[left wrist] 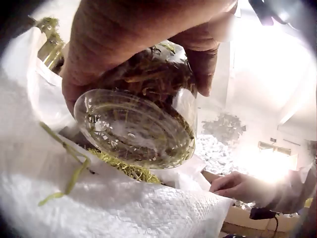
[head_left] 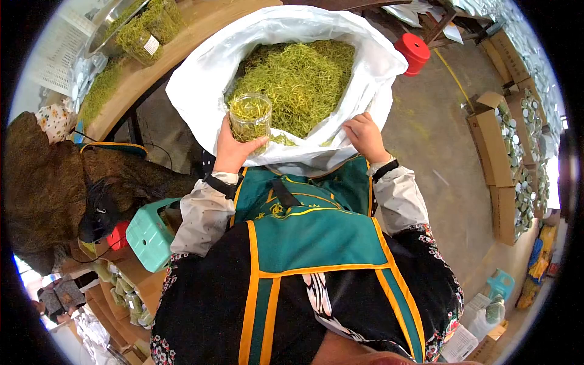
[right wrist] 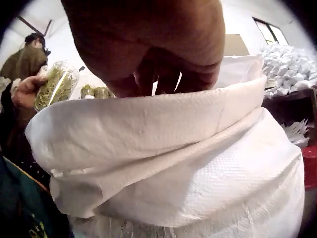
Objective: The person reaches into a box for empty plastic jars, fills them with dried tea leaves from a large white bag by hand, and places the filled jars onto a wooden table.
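Observation:
A white woven sack [head_left: 201, 73] with a rolled rim stands in front of the person, holding a heap of green-yellow dried strands [head_left: 298, 79]. The left hand [head_left: 234, 147] grips a clear jar [head_left: 250, 131] at the sack's near left rim; strands fill much of it. In the left wrist view the jar's round base [left wrist: 133, 131] faces the camera, and the fingers wrap its side. At the sack's near right rim, the right hand [head_left: 366, 137] pinches the white edge. The right wrist view has this hand [right wrist: 153, 49] over the rim [right wrist: 148, 111], fingertips hidden behind it.
A red stool [head_left: 413, 53] stands beyond the sack at the right. Filled jars [head_left: 146, 48] and a metal bowl sit on the wooden table [head_left: 201, 30] at the left. A mint-green stool [head_left: 149, 234] is at the left; open cartons [head_left: 491, 146] of jars line the right.

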Demonstrator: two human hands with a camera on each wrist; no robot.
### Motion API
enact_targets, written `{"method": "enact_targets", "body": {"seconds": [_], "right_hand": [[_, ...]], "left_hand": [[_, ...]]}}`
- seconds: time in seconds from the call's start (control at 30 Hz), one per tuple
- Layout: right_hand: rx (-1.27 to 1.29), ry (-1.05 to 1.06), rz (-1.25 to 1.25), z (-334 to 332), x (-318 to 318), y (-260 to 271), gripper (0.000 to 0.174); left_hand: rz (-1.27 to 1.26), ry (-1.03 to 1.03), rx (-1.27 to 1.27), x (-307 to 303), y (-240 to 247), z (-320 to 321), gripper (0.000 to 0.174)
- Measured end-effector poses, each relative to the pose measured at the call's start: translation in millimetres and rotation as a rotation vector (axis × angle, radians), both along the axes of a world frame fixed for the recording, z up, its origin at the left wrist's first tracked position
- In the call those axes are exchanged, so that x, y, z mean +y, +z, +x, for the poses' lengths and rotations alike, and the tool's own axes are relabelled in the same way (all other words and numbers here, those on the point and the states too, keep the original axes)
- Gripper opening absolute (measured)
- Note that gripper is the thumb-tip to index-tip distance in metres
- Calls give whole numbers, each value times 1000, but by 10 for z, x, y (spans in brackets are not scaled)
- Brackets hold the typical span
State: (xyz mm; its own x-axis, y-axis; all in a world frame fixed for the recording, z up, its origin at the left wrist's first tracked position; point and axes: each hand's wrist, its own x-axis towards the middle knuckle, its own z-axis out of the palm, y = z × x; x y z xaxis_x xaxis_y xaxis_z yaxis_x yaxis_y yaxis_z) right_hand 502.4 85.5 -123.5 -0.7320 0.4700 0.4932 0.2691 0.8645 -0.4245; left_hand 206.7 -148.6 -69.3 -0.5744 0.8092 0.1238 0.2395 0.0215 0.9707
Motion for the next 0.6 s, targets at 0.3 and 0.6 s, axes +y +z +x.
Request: {"method": "enact_targets", "body": {"seconds": [0.3, 0.6], "right_hand": [[-199, -104, -18, -152, -45, -161, 22], [-231, -54, 131, -274, 9, -263, 11]], "left_hand": [[14, 5, -132, -77, -33, 66, 85], [-5, 7, -122, -94, 2, 76, 85]]}}
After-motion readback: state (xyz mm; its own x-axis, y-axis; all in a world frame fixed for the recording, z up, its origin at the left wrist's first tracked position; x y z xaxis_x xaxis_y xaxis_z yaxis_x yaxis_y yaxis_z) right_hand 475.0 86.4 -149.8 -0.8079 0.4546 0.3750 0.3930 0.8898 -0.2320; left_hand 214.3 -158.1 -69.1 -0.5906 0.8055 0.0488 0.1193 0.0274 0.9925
